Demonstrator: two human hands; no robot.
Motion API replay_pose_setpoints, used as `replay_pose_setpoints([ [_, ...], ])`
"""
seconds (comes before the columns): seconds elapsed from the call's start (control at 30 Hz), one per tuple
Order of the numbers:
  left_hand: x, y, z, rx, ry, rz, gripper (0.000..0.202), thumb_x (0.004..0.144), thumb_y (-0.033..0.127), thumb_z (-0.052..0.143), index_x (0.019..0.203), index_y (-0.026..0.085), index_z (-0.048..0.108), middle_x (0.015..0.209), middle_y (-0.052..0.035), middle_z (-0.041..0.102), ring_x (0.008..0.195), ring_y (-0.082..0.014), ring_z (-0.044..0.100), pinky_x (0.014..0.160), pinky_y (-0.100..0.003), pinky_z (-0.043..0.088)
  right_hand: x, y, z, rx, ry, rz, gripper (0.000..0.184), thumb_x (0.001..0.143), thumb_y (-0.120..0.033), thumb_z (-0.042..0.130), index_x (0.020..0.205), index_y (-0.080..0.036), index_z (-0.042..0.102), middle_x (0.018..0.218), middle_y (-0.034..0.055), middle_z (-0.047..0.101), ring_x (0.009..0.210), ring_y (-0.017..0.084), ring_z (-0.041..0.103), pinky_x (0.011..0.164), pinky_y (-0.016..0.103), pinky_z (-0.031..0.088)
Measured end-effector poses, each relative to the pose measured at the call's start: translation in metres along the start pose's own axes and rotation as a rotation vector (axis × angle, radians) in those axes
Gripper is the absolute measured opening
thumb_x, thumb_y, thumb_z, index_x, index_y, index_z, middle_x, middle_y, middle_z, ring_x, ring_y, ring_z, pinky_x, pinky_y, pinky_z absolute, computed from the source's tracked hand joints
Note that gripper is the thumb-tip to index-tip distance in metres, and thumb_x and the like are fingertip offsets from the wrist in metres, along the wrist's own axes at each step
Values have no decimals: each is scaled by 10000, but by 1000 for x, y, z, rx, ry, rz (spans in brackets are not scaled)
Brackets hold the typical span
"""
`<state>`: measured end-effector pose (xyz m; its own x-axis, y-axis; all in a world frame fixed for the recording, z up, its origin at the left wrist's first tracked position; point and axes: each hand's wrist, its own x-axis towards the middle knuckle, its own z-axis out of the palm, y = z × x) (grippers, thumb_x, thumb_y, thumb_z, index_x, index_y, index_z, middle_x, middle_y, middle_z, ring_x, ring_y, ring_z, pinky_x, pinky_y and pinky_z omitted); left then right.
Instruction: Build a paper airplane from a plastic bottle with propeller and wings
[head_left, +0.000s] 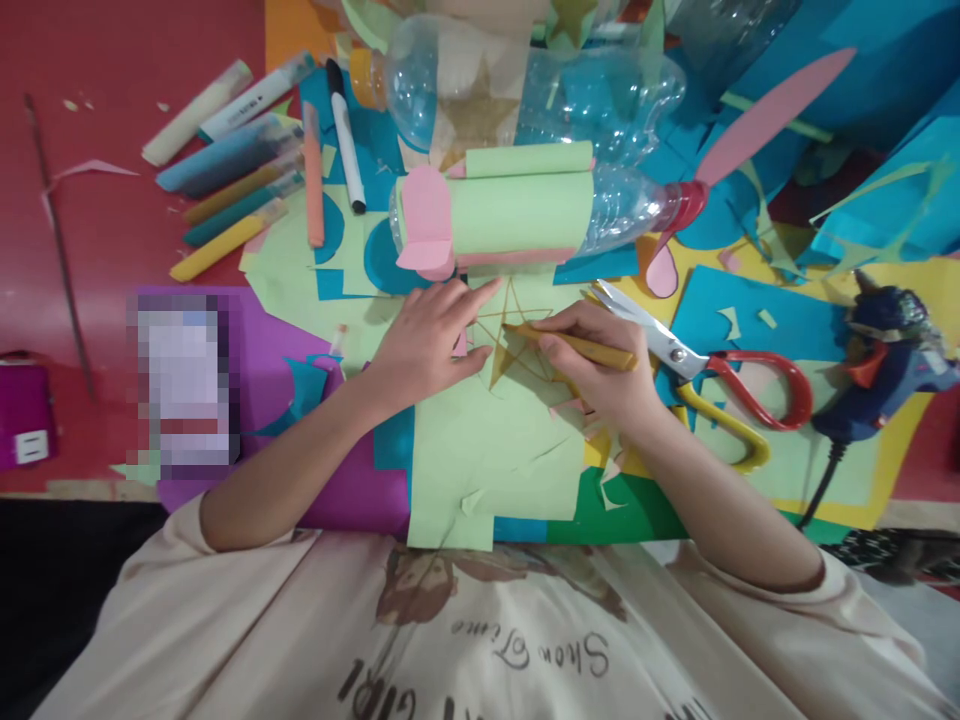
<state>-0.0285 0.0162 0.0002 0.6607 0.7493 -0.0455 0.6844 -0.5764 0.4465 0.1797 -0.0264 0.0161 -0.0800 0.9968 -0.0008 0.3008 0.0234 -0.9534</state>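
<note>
My right hand (604, 360) is closed around a yellow-brown marker (592, 348), its tip on a star (507, 358) drawn on pale green paper (495, 450). The star is outlined in brown, and its lower left point is coloured in. Left of the star, my left hand (435, 335) lies on the paper with its fingers spread. Just beyond lies a clear plastic bottle (622, 210) wrapped in green and pink paper, with a red cap and a pink paper blade. Scissors (679, 355) with red and yellow handles lie partly open beside my right hand.
Several markers (225, 180) lie at the upper left, and another clear bottle (570, 90) with a brown star lies at the back. A blurred phone-like object (187, 380) is at left. A dark blue glue gun (870, 370) sits at right. Paper scraps surround the work.
</note>
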Motion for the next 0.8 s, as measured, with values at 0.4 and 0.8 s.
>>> replay_pose_setpoints([
  [0.4,1,2,-1,-2,-17,-25,582,896,356,470,1438,169,370,974,-73,551,999,-250,506,853,-345,372,1,-5,-2,27,-97,61,50,727,-165,589,685,-188,604,594,-31,602,499,83,493,481,227,400],
  [0.8,2,5,-5,2,-61,-46,576,904,339,462,1438,141,372,975,-89,556,992,-263,507,850,-359,375,3,7,-3,-17,90,8,52,791,-236,621,749,-212,641,665,-9,636,604,132,584,544,275,454],
])
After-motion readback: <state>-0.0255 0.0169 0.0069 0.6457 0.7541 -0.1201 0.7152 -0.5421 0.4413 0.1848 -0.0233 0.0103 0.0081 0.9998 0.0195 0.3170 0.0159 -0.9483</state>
